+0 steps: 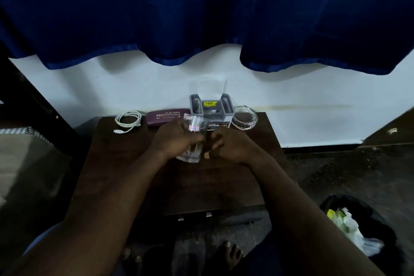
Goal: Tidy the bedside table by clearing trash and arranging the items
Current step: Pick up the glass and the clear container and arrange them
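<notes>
One purple case (167,116) behind glass (194,123)

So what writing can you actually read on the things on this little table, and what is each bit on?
"PRINCE OPTICALS": on the maroon spectacle case; the small lines above and below it are too blurred.
Yellow sticker on the grey box: too small to read.
Red and blue sticker on the glass in the left hand: unreadable.
</notes>
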